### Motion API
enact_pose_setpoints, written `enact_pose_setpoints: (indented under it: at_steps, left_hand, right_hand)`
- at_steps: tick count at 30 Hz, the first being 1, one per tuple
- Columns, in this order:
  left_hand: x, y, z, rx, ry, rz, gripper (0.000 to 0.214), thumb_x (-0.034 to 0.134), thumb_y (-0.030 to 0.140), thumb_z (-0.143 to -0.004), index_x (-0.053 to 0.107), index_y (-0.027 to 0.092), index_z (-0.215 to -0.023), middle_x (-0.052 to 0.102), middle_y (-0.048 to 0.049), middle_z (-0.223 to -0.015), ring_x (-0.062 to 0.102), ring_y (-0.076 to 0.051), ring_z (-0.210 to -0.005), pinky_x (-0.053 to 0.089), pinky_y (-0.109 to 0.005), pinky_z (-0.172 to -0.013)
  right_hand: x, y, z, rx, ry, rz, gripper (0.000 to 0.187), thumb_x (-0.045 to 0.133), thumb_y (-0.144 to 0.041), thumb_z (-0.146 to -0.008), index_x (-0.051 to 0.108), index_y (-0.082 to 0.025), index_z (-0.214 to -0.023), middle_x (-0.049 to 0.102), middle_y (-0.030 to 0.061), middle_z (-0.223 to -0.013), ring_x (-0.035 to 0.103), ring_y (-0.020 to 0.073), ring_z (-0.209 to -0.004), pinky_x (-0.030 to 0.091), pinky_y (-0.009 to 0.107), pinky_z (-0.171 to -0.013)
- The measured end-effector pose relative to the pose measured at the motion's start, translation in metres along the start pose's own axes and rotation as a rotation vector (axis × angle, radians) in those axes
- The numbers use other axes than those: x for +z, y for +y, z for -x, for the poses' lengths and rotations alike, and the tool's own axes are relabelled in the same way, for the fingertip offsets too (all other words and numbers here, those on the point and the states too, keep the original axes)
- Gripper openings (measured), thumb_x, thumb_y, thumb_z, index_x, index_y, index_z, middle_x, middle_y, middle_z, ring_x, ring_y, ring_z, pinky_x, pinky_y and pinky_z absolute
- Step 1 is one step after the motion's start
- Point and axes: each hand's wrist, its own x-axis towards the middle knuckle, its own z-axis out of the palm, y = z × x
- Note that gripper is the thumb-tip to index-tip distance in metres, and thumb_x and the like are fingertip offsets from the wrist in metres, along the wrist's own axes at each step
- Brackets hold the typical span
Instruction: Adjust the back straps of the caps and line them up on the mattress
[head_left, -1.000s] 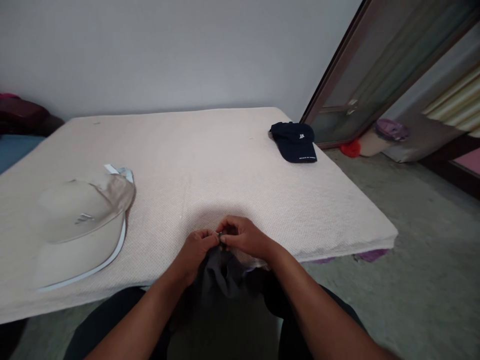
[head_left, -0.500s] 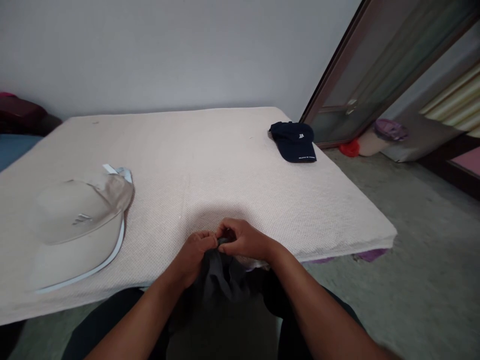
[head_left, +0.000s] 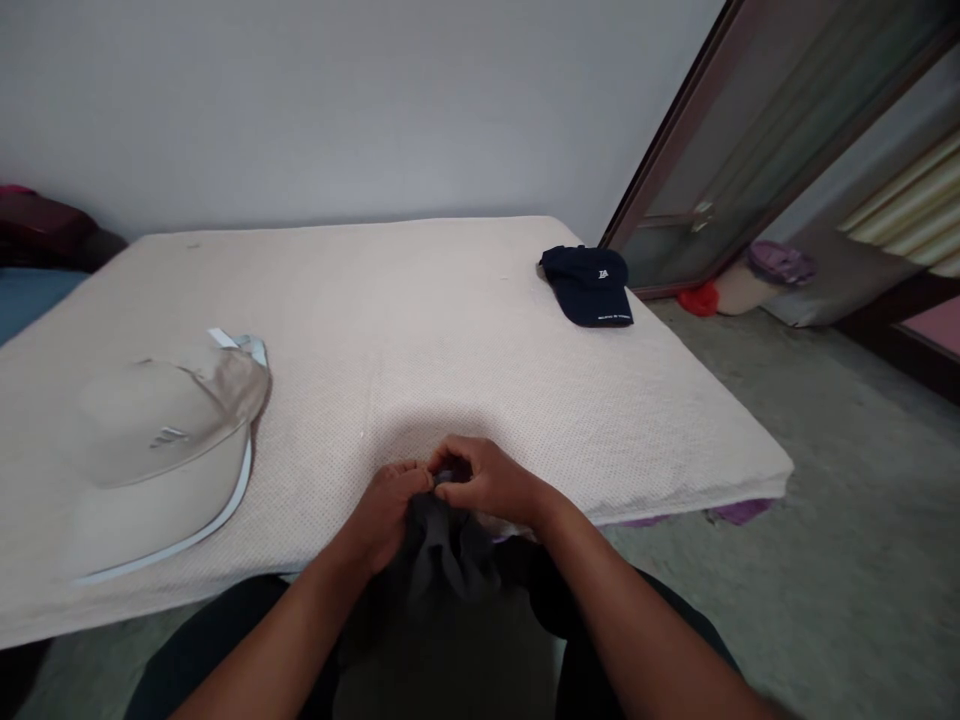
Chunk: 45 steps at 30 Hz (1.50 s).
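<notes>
Pinching together at the near edge of the mattress (head_left: 420, 330), the left hand (head_left: 386, 505) and the right hand (head_left: 487, 480) meet fingertip to fingertip over the top of a dark grey cloth (head_left: 442, 550). Both grips are narrow: the fingers are curled in and the thumbs pressed toward the forefingers, with the cloth's upper edge caught between them. The right hand sits slightly higher and covers the spot where the fingers meet, so the small part they are pinching is hidden; only a dark sliver shows there. The cloth hangs from the hands off the mattress's near edge into the person's lap. It is bunched in folds and its lower part is lost in shadow between the forearms, so its shape is hard to make out. The forearms run out of the bottom of the view.

On the mattress's left side lies a beige cap (head_left: 161, 450), its brim toward the near edge, with pale blue piping along the brim. A small grey mark of slanted bars sits on its front, too faint to read as a brand. At the mattress's far right corner rests a navy cap (head_left: 589, 283), well apart from the hands. It bears a small white emblem on the crown and a line of white writing on the brim, both too small to read. Beyond the mattress's right side stands a door frame (head_left: 660, 160), cut off by the top edge.
</notes>
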Motion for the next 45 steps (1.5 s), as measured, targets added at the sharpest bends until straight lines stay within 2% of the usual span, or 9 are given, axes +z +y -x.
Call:
enact_pose_setpoints:
  at_steps: [10, 17, 21, 25, 29, 33, 39, 42, 45]
  left_hand:
    - [-0.001, -0.002, -0.001, 0.034, 0.048, -0.066, 0.017, 0.057, 0.019, -0.062, 0.045, 0.019, -0.05, 0.04, 0.0066, -0.049, 0.035, -0.008, -0.045, 0.026, -0.022, -0.047]
    - [-0.003, -0.007, -0.003, 0.128, 0.11, -0.177, 0.018, 0.059, 0.018, -0.062, 0.044, 0.018, -0.052, 0.05, 0.0038, -0.059, 0.04, -0.008, -0.05, 0.03, -0.021, -0.047]
    - [-0.001, -0.006, -0.002, 0.155, 0.171, -0.216, 0.016, 0.061, 0.021, -0.06, 0.047, 0.018, -0.052, 0.058, -0.0004, -0.068, 0.047, -0.011, -0.056, 0.034, -0.022, -0.049]
    - [-0.004, -0.002, -0.001, 0.154, 0.192, -0.092, 0.011, 0.06, 0.019, -0.059, 0.05, 0.018, -0.053, 0.061, -0.0017, -0.085, 0.05, -0.011, -0.059, 0.038, -0.023, -0.051]
    - [-0.008, 0.005, 0.0, 0.147, 0.157, 0.081, 0.005, 0.058, 0.018, -0.06, 0.055, 0.019, -0.056, 0.061, -0.0006, -0.083, 0.055, -0.013, -0.065, 0.044, -0.025, -0.057]
    - [-0.012, 0.009, 0.001, 0.124, 0.057, 0.157, 0.007, 0.058, 0.015, -0.06, 0.054, 0.017, -0.054, 0.063, -0.0029, -0.081, 0.057, -0.016, -0.071, 0.045, -0.025, -0.06]
    - [-0.013, 0.006, 0.003, 0.023, -0.065, 0.026, 0.01, 0.057, 0.024, -0.072, 0.062, 0.016, -0.07, 0.058, -0.0001, -0.064, 0.051, -0.013, -0.058, 0.039, -0.023, -0.052]
    - [-0.011, 0.006, 0.004, -0.048, -0.124, -0.084, 0.018, 0.062, 0.031, -0.074, 0.063, 0.013, -0.074, 0.058, -0.0004, -0.064, 0.048, -0.011, -0.055, 0.036, -0.022, -0.051]
    - [-0.013, 0.011, 0.006, -0.075, -0.105, -0.036, 0.017, 0.064, 0.029, -0.072, 0.06, 0.014, -0.068, 0.055, 0.0016, -0.059, 0.044, -0.009, -0.05, 0.034, -0.021, -0.049]
  right_hand:
    - [0.002, 0.004, -0.001, 0.012, 0.033, 0.09, 0.021, 0.06, -0.015, -0.07, 0.064, -0.017, -0.09, 0.065, 0.0022, -0.083, 0.057, 0.014, -0.074, 0.041, 0.024, -0.065]
    - [0.001, 0.004, -0.001, 0.023, 0.009, 0.161, 0.015, 0.062, -0.016, -0.066, 0.061, -0.016, -0.081, 0.061, 0.0001, -0.076, 0.052, 0.0133, -0.07, 0.037, 0.023, -0.061]
    - [0.003, 0.0, 0.0, 0.013, 0.058, 0.142, 0.014, 0.061, -0.014, -0.066, 0.059, -0.017, -0.079, 0.057, -0.0015, -0.071, 0.049, 0.012, -0.067, 0.035, 0.022, -0.058]
    - [0.002, -0.001, 0.001, 0.031, 0.132, 0.039, 0.01, 0.061, -0.017, -0.068, 0.057, -0.017, -0.078, 0.053, -0.0021, -0.069, 0.046, 0.0112, -0.064, 0.035, 0.022, -0.057]
    - [-0.001, 0.001, 0.002, 0.036, 0.156, -0.073, 0.009, 0.061, -0.019, -0.071, 0.056, -0.017, -0.078, 0.05, -0.0025, -0.067, 0.046, 0.0109, -0.063, 0.036, 0.022, -0.056]
    - [-0.004, -0.001, 0.004, 0.024, 0.138, 0.0, 0.011, 0.061, -0.017, -0.071, 0.058, -0.018, -0.082, 0.053, -0.0018, -0.069, 0.048, 0.0115, -0.065, 0.038, 0.023, -0.059]
    - [-0.006, -0.006, 0.007, -0.02, 0.104, 0.021, 0.013, 0.061, -0.014, -0.071, 0.06, -0.017, -0.083, 0.058, -0.0001, -0.077, 0.052, 0.0128, -0.073, 0.04, 0.024, -0.065]
    - [-0.006, -0.005, 0.007, 0.052, 0.046, -0.094, 0.015, 0.062, -0.014, -0.07, 0.061, -0.018, -0.084, 0.054, -0.0027, -0.069, 0.048, 0.0104, -0.064, 0.037, 0.022, -0.058]
    - [-0.01, -0.004, 0.008, 0.105, -0.019, -0.286, 0.02, 0.066, -0.015, -0.068, 0.061, -0.018, -0.087, 0.053, -0.0039, -0.067, 0.046, 0.0088, -0.059, 0.036, 0.022, -0.054]
